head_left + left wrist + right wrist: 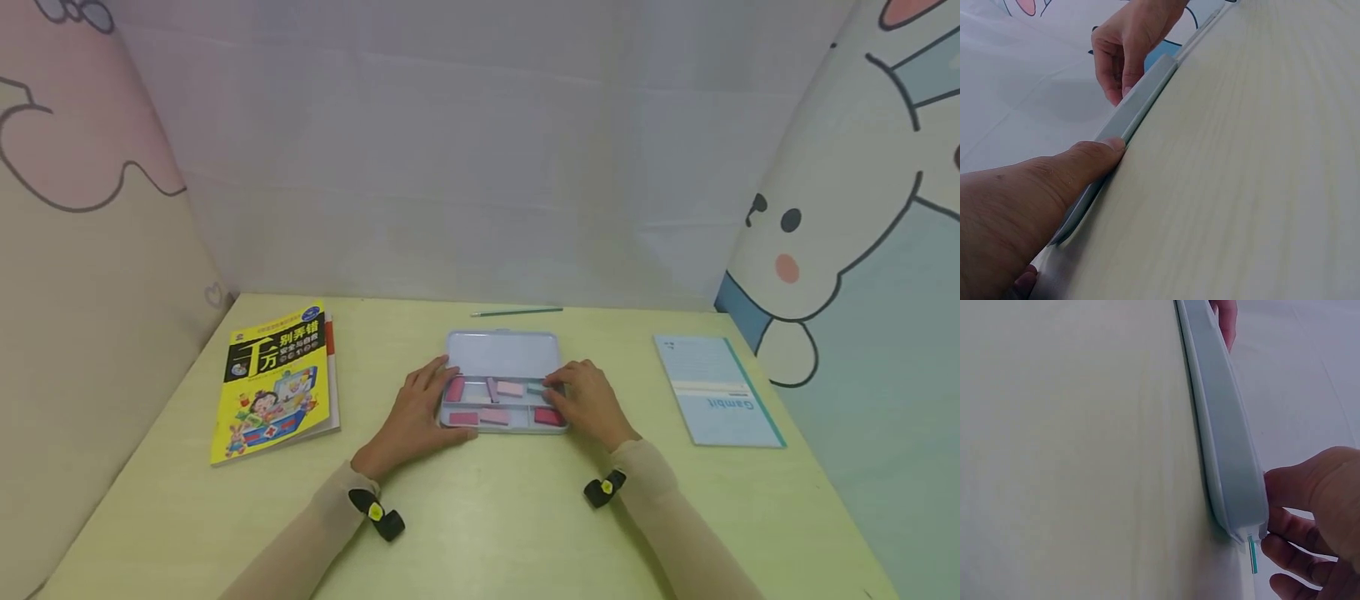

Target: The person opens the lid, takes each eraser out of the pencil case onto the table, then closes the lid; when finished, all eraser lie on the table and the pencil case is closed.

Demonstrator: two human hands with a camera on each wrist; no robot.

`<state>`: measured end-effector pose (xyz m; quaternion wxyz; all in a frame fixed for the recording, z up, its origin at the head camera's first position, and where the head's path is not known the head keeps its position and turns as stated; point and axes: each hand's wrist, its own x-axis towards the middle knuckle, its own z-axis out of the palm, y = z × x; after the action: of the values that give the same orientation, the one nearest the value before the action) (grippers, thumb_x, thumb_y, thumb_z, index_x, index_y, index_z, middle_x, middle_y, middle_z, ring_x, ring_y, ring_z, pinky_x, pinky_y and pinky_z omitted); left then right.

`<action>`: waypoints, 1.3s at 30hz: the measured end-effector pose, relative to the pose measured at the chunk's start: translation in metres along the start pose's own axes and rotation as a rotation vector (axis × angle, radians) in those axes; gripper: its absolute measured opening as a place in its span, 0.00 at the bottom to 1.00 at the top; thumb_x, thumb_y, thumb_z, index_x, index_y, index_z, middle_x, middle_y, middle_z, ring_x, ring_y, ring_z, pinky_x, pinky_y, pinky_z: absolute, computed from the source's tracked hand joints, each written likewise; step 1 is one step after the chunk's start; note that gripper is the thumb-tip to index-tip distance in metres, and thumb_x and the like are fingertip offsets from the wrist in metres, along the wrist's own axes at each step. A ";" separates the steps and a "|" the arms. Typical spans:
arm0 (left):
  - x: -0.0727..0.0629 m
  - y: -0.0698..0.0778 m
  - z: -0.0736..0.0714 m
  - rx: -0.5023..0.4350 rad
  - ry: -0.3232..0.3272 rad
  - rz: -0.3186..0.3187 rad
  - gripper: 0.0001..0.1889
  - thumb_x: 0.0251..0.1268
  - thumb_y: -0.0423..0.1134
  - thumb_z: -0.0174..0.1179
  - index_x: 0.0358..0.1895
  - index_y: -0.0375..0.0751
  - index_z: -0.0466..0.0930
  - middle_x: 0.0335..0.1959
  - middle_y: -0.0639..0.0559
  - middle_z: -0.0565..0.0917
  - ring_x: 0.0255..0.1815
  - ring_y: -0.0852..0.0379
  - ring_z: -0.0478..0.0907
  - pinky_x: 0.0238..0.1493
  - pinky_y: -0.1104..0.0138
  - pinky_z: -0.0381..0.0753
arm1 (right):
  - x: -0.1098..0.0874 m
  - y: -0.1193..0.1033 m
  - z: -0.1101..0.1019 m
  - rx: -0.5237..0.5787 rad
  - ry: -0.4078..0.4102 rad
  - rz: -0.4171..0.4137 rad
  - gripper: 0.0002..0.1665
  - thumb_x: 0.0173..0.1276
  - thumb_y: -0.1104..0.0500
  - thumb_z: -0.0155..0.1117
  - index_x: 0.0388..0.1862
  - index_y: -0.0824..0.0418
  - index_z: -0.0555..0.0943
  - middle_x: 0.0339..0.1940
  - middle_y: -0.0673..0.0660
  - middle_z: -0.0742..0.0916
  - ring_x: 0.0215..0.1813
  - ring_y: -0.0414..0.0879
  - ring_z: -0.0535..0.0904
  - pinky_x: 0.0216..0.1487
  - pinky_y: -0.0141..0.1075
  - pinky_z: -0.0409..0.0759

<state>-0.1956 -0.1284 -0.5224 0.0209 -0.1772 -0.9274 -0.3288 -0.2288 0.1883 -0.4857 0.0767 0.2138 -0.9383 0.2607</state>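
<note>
A shallow white case (517,428) lies unfolded on the table, its plain lid (502,354) laid back behind it. Several small blocks in pinks and red, such as the red block (549,416), lie in its compartments. My left hand (408,421) grips the case's left end, thumb (1094,159) against the front wall and fingers at the far left edge. Over the back right compartment, my right hand (592,404) pinches at a small green block (535,388) with thumb and fingertips. Those fingertips are partly hidden behind the case wall in the right wrist view.
A yellow illustrated book (273,400) lies on another book at the left. At the right is a pale blue notebook (716,400). Behind the case lies a green pencil (517,312), near the table's back edge. Cloth and cartoon-printed walls (465,167) enclose the table.
</note>
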 end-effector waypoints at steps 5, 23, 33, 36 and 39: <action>-0.001 0.000 0.000 0.007 0.002 -0.001 0.54 0.54 0.66 0.78 0.82 0.47 0.66 0.88 0.45 0.58 0.83 0.35 0.59 0.78 0.35 0.67 | -0.001 0.003 -0.002 0.051 0.037 -0.037 0.07 0.69 0.63 0.74 0.44 0.64 0.91 0.45 0.62 0.92 0.51 0.59 0.83 0.56 0.57 0.79; 0.000 -0.004 -0.001 0.014 -0.011 -0.018 0.56 0.54 0.66 0.78 0.84 0.49 0.64 0.89 0.48 0.55 0.84 0.36 0.57 0.80 0.36 0.64 | 0.019 0.068 -0.021 0.123 0.038 0.189 0.08 0.78 0.67 0.61 0.49 0.67 0.86 0.46 0.66 0.92 0.49 0.59 0.86 0.57 0.53 0.81; 0.000 -0.003 0.001 0.012 -0.013 -0.026 0.56 0.54 0.66 0.78 0.84 0.49 0.64 0.89 0.48 0.56 0.83 0.37 0.58 0.79 0.37 0.66 | 0.024 0.087 -0.024 0.125 -0.013 0.221 0.10 0.79 0.67 0.59 0.50 0.68 0.86 0.50 0.70 0.90 0.54 0.64 0.85 0.63 0.58 0.80; -0.001 -0.002 0.001 0.005 -0.012 -0.027 0.56 0.54 0.66 0.78 0.84 0.49 0.64 0.89 0.48 0.56 0.83 0.37 0.58 0.79 0.36 0.66 | 0.025 0.089 -0.023 0.110 -0.008 0.219 0.10 0.79 0.67 0.60 0.50 0.68 0.87 0.49 0.70 0.90 0.54 0.64 0.84 0.63 0.59 0.80; -0.002 -0.001 0.002 -0.001 -0.016 -0.024 0.56 0.54 0.66 0.78 0.83 0.48 0.65 0.89 0.48 0.56 0.84 0.37 0.57 0.79 0.36 0.65 | 0.024 0.089 -0.022 0.102 -0.010 0.226 0.11 0.80 0.66 0.60 0.51 0.68 0.88 0.49 0.69 0.90 0.54 0.64 0.84 0.63 0.59 0.79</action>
<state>-0.1941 -0.1284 -0.5242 0.0094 -0.1686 -0.9295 -0.3280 -0.2893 0.2600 -0.5013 0.0311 0.1115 -0.9423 0.3140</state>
